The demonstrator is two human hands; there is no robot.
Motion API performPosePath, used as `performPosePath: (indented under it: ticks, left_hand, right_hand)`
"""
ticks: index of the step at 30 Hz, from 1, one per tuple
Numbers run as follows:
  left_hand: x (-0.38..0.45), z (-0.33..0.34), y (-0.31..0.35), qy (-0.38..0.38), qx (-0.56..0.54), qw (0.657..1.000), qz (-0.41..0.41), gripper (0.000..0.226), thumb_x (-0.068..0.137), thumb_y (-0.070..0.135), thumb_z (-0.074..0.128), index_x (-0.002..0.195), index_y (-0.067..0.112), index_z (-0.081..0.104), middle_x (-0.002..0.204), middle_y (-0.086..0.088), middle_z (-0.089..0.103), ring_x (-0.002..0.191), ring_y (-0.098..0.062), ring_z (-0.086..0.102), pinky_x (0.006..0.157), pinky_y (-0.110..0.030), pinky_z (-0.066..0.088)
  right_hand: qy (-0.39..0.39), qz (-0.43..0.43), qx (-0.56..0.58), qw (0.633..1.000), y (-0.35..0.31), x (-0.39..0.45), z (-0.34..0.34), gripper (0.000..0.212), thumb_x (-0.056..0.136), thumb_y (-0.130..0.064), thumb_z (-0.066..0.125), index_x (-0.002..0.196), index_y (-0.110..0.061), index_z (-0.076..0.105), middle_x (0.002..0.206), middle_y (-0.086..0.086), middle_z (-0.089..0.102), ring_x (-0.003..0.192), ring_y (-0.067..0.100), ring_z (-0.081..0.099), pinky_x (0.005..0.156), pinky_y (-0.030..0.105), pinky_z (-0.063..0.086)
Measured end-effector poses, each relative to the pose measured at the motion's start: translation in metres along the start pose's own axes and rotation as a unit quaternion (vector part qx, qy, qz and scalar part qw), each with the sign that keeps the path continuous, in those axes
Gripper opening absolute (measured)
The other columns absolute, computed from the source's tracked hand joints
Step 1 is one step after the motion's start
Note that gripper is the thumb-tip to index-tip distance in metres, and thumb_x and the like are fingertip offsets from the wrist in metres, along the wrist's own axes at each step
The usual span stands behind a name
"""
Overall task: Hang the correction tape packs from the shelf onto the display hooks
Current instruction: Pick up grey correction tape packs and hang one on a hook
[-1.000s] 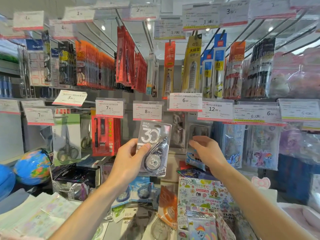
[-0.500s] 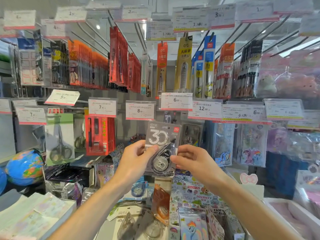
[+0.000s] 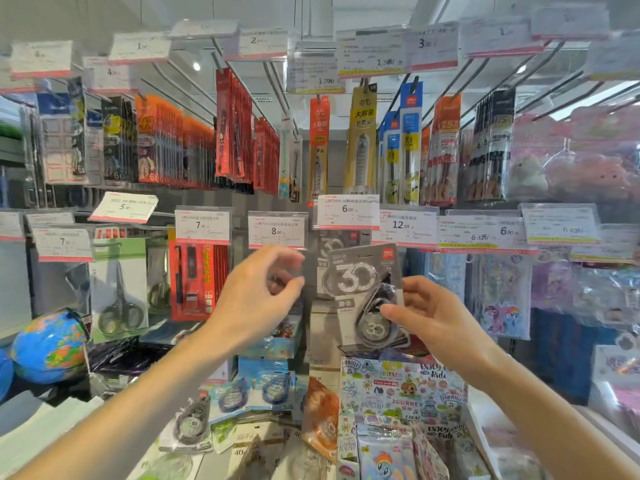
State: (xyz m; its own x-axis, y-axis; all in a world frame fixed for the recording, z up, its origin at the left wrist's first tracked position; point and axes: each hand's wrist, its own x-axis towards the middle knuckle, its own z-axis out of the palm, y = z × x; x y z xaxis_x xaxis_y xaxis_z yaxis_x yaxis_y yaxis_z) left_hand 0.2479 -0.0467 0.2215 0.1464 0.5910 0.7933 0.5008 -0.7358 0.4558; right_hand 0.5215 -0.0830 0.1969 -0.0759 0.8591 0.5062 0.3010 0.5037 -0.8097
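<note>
A grey correction tape pack (image 3: 362,285) marked "30" is held up in front of the hooks, under the 6.00 price tag (image 3: 347,212). My right hand (image 3: 433,317) grips its lower right side at the dispenser. My left hand (image 3: 258,296) is just left of the pack, fingers loosely curled and apart, holding nothing. Another grey pack (image 3: 327,258) hangs behind it on the hook. More correction tape packs lie on the shelf below: a dark one (image 3: 192,422), blue ones (image 3: 252,396) and an orange one (image 3: 322,417).
Rows of hooks with price tags carry pens, scissors (image 3: 119,289) and red packs (image 3: 197,278). A globe (image 3: 48,344) sits at the left. Cartoon sticker packs (image 3: 398,393) stand on the shelf at the front right, pony packs (image 3: 498,299) hang at the right.
The pack passed from my left hand to my right and moved right, up toward the hook. My left hand let go and drew back to the left.
</note>
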Motion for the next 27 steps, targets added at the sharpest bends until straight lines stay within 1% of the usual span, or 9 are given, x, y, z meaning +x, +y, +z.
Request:
performPosePath:
  ticks: [2, 5, 7, 9, 12, 14, 18, 24, 27]
  left_hand:
    - [0.018, -0.004, 0.004, 0.02, 0.075, 0.994, 0.077, 0.028, 0.091, 0.019, 0.074, 0.112, 0.031, 0.06, 0.109, 0.013, 0.06, 0.086, -0.005, 0.065, 0.073, -0.025, 0.058]
    - [0.048, -0.008, 0.007, 0.026, 0.143, 0.976, 0.162, 0.037, 0.09, 0.026, 0.074, 0.123, 0.025, 0.056, 0.123, 0.007, 0.051, 0.081, -0.003, 0.061, 0.069, -0.038, 0.061]
    - [0.064, -0.01, 0.01, 0.013, 0.161, 0.967, 0.195, 0.043, 0.089, 0.03, 0.074, 0.127, 0.026, 0.053, 0.132, 0.008, 0.048, 0.086, -0.004, 0.06, 0.067, -0.04, 0.062]
    - [0.074, -0.013, 0.011, -0.004, 0.176, 0.96, 0.218, 0.042, 0.089, 0.031, 0.072, 0.127, 0.028, 0.053, 0.135, 0.012, 0.048, 0.089, -0.005, 0.063, 0.066, -0.038, 0.062]
    - [0.079, -0.017, 0.01, -0.019, 0.187, 0.954, 0.233, 0.028, 0.092, 0.034, 0.067, 0.117, 0.032, 0.058, 0.13, 0.017, 0.054, 0.092, -0.007, 0.066, 0.068, -0.04, 0.062]
    - [0.079, -0.021, 0.011, -0.028, 0.198, 0.95, 0.24, 0.019, 0.094, 0.038, 0.062, 0.112, 0.032, 0.06, 0.128, 0.018, 0.058, 0.09, -0.008, 0.066, 0.069, -0.042, 0.062]
    - [0.082, -0.029, 0.019, -0.027, 0.203, 0.958, 0.203, 0.028, 0.099, 0.046, 0.05, 0.116, 0.029, 0.064, 0.117, 0.016, 0.067, 0.083, -0.006, 0.067, 0.076, -0.042, 0.06]
    - [0.081, -0.03, 0.023, -0.049, 0.189, 0.968, 0.161, 0.027, 0.103, 0.044, 0.05, 0.121, 0.029, 0.063, 0.115, 0.017, 0.066, 0.089, -0.01, 0.067, 0.086, -0.044, 0.057]
    - [0.079, -0.032, 0.023, -0.054, 0.185, 0.969, 0.157, 0.028, 0.103, 0.043, 0.05, 0.122, 0.028, 0.063, 0.119, 0.015, 0.066, 0.09, -0.011, 0.068, 0.088, -0.045, 0.057]
  right_hand:
    - [0.011, -0.007, -0.014, 1.0, 0.001, 0.002, -0.005, 0.027, 0.094, -0.026, 0.076, 0.119, -0.022, 0.066, 0.107, -0.004, 0.08, 0.1, 0.011, 0.077, 0.089, 0.025, 0.059]
    - [0.024, -0.01, -0.021, 0.999, 0.003, 0.005, -0.007, 0.025, 0.095, -0.025, 0.075, 0.118, -0.023, 0.067, 0.107, -0.007, 0.079, 0.101, 0.009, 0.076, 0.088, 0.024, 0.058]
    - [0.027, -0.011, -0.024, 0.999, 0.005, 0.006, -0.009, 0.024, 0.096, -0.025, 0.075, 0.118, -0.024, 0.067, 0.107, -0.009, 0.079, 0.101, 0.008, 0.075, 0.085, 0.02, 0.059]
    - [0.026, -0.012, -0.028, 0.999, 0.006, 0.006, -0.009, 0.024, 0.096, -0.025, 0.075, 0.118, -0.024, 0.067, 0.108, -0.01, 0.079, 0.101, 0.006, 0.075, 0.083, 0.015, 0.058]
    - [0.031, -0.015, -0.035, 0.999, 0.007, 0.006, -0.009, 0.025, 0.095, -0.026, 0.075, 0.118, -0.026, 0.067, 0.11, -0.012, 0.079, 0.104, 0.004, 0.074, 0.087, 0.019, 0.057]
    - [0.032, -0.015, -0.039, 0.999, 0.007, 0.007, -0.007, 0.025, 0.095, -0.027, 0.075, 0.118, -0.028, 0.066, 0.111, -0.015, 0.078, 0.104, 0.002, 0.074, 0.088, 0.018, 0.057]
    - [0.026, -0.015, -0.045, 0.999, 0.005, 0.013, 0.005, 0.027, 0.095, -0.031, 0.075, 0.12, -0.029, 0.065, 0.111, -0.015, 0.077, 0.105, 0.001, 0.073, 0.092, 0.021, 0.056]
    - [0.034, -0.037, -0.024, 0.998, -0.002, 0.035, 0.038, 0.02, 0.098, -0.027, 0.073, 0.116, -0.03, 0.064, 0.105, -0.011, 0.078, 0.095, -0.002, 0.074, 0.08, 0.014, 0.057]
    - [0.048, -0.037, -0.006, 0.998, -0.003, 0.044, 0.048, 0.018, 0.099, -0.027, 0.072, 0.111, -0.036, 0.062, 0.1, -0.019, 0.077, 0.091, -0.007, 0.073, 0.074, 0.007, 0.053]
